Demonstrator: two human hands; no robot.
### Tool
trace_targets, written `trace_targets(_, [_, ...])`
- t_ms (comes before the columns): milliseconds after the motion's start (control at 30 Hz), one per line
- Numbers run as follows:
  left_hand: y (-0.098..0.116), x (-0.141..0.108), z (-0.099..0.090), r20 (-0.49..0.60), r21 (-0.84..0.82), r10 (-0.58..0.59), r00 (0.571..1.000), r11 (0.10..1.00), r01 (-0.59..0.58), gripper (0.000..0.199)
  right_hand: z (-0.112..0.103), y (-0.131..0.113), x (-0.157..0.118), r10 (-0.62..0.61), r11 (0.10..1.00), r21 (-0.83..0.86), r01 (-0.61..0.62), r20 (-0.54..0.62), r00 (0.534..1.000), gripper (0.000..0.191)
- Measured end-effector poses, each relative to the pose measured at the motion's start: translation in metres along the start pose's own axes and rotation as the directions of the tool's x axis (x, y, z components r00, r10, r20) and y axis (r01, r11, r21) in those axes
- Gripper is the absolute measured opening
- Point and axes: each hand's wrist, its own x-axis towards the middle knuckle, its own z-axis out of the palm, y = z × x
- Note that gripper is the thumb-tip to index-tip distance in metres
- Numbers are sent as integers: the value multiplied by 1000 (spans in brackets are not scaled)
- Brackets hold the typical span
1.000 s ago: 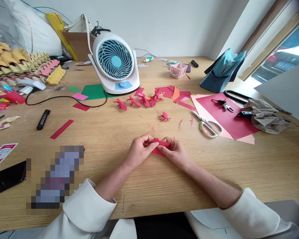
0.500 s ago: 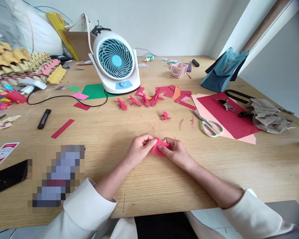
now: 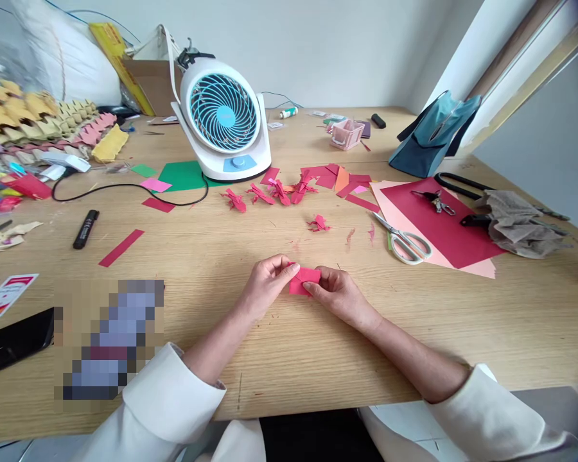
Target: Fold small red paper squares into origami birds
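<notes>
A small folded piece of red paper (image 3: 302,285) is held just above the table between both hands. My left hand (image 3: 266,282) pinches its upper left corner between thumb and fingers. On the other side, my right hand (image 3: 343,292) grips the right edge, its thumb lying across the front. Creases show on the paper's face. Beyond the hands lies a folded red paper figure (image 3: 319,223), and farther back several more folded figures (image 3: 279,192) stand in a row. White-handled scissors (image 3: 407,244) rest at the right, partly on sheets of paper.
A white fan (image 3: 226,115) stands at the back. Red sheet paper (image 3: 443,218) with keys (image 3: 436,201) on it lies right, near a blue bag (image 3: 433,138). Leftward are a black marker (image 3: 85,230), a red paper strip (image 3: 122,248) and a black phone (image 3: 17,343).
The red paper has turned to lie more level and shifted slightly left. My left hand has moved a little left with it; both hands keep their hold.
</notes>
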Motion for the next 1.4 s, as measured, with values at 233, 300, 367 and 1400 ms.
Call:
trace_targets(233, [3,1,-4,-4,128,88,996,988,-87,27,-6,12,4,-43,999,20,45,-79,996,32])
trace_targets(300, [2,1,-4,21,207,169,985,964,-170,16,-9,12,4,-68,998,-21,66,-109,992,30])
trace_targets(367, [1,1,-5,43,330,283,958,901,-281,9,-12,9,3,-119,989,-101,106,-142,983,25])
trace_targets(1400, [-6,-11,-24,577,712,358,734,219,-667,7,-30,-3,-4,-353,439,-742,506,375,857,8])
